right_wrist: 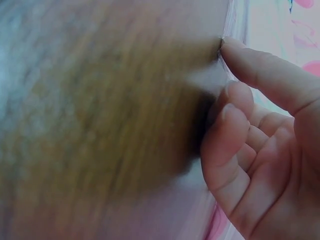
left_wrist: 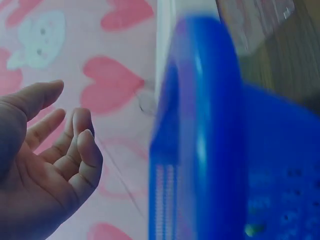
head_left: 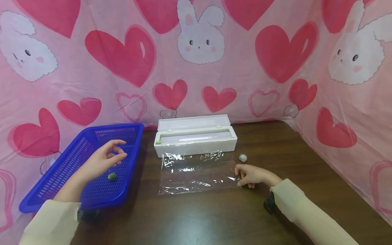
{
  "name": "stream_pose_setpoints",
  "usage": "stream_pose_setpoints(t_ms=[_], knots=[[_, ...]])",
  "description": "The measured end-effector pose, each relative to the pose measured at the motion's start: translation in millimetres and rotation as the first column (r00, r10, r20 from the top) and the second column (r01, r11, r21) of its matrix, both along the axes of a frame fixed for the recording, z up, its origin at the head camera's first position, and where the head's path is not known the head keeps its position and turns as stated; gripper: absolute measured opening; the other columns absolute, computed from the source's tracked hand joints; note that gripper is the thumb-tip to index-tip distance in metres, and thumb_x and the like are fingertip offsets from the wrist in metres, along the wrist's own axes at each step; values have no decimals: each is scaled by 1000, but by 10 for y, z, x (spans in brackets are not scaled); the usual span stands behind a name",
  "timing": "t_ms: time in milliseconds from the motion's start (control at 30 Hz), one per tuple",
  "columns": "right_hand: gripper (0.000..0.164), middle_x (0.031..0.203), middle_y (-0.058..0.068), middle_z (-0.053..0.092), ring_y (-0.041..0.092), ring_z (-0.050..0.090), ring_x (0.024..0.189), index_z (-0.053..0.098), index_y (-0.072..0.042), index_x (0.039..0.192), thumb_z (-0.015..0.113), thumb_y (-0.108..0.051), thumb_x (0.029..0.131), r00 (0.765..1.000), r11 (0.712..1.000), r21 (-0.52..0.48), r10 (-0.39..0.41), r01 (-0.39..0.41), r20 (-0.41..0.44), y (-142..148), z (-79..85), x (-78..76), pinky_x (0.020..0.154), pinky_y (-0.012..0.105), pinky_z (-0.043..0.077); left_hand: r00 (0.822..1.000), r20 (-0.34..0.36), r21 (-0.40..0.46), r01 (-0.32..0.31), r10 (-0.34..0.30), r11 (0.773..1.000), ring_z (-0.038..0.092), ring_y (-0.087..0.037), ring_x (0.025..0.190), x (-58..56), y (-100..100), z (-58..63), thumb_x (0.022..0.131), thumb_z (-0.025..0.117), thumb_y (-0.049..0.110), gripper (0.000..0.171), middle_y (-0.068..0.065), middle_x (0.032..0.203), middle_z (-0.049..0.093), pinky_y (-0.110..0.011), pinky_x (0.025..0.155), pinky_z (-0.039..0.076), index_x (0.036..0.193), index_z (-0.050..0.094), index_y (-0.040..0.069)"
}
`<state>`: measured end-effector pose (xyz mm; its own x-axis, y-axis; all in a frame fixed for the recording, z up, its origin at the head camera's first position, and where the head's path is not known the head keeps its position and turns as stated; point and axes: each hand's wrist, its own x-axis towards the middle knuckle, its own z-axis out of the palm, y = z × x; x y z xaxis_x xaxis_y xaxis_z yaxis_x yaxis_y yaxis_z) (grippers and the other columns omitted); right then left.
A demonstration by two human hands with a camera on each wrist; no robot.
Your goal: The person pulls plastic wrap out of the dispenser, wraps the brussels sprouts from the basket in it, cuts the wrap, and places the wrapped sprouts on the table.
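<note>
Clear cling film (head_left: 196,173) stretches from a white cling film dispenser box (head_left: 196,146) onto the table, lying flat with its front edge loose. My right hand (head_left: 251,175) rests at the film's right edge, thumb and fingertips apart and touching down there. In the right wrist view its thumb (right_wrist: 270,75) meets the surface and the other fingers bend loosely. My left hand (head_left: 104,160) hovers over a blue plastic basket (head_left: 139,143), fingers loosely bent around nothing. Inside the basket lies a small round green vegetable (head_left: 112,176), perhaps a Brussels sprout.
A small whitish ball (head_left: 243,157) sits right of the box, just behind my right hand. The box lid (head_left: 194,122) stands raised at the back, and a green slider (head_left: 158,142) marks its left end. A pink heart-patterned cloth (head_left: 196,75) surrounds the brown table (head_left: 196,217).
</note>
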<state>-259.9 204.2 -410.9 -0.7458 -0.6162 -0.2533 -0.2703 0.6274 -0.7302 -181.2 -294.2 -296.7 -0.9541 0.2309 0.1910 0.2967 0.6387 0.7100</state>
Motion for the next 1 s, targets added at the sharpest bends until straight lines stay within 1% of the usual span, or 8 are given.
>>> stream_pose_setpoints(t_ms=[233,300,367,500,600,767,867,1000], knots=[[29,60,3,48,12,47,41,47,-6,94,71,-6,79,1000,1000,-4,5,-5,0,-2,-13,-7,37,27,42,992,83,-45,-97,100,994,60,-20,76,-72,-279,-138,93,55,20,48,-21,102,55,-35,66,51,130,35,-5],[29,60,3,48,12,47,41,46,-6,94,71,-6,79,1000,1000,-7,8,-8,1,-1,-15,-8,37,27,42,989,87,-46,-113,116,993,61,-19,75,-91,-343,-153,94,55,20,48,-23,103,55,-35,66,51,129,35,-6],[29,59,3,48,12,47,41,46,-5,93,71,-6,79,1000,1000,-9,10,-10,2,2,-16,-9,37,27,41,988,86,-42,-125,128,991,61,-16,74,-118,-402,-142,94,54,20,49,-24,103,55,-33,64,51,130,34,-7],[29,59,3,48,12,46,41,46,-5,93,71,-6,79,1000,1000,-6,9,-9,-4,8,-14,-12,37,27,42,990,70,-25,-123,125,992,60,-10,71,-178,-505,-68,94,53,17,49,-27,102,55,-29,62,51,129,33,-10],[29,59,3,48,12,46,41,46,-6,93,71,-6,78,1000,1000,-6,8,-8,-9,8,-9,-11,37,27,41,991,53,-33,-123,125,992,59,-7,71,-218,-572,-9,95,52,16,49,-29,105,53,-27,62,50,130,31,-10],[29,58,2,48,11,46,41,46,-6,92,71,-5,78,1000,1000,-12,10,-10,-9,13,-13,-6,36,26,40,991,27,-45,-129,130,991,58,-4,72,-314,-611,65,95,52,17,49,-31,110,51,-25,63,49,131,31,-9],[29,58,2,48,11,46,40,46,-5,93,71,-6,78,1000,1000,-15,12,-12,-6,18,-12,-4,36,25,40,993,21,-41,-119,120,992,59,-4,73,-377,-623,68,95,52,17,49,-30,109,52,-26,63,49,132,31,-7],[29,59,2,47,11,46,41,46,-5,93,71,-6,78,1000,1000,-19,14,-14,-4,15,-12,6,36,25,40,995,28,-40,-94,96,995,59,-7,72,-453,-644,19,94,53,16,47,-25,103,55,-27,63,49,130,33,-7]])
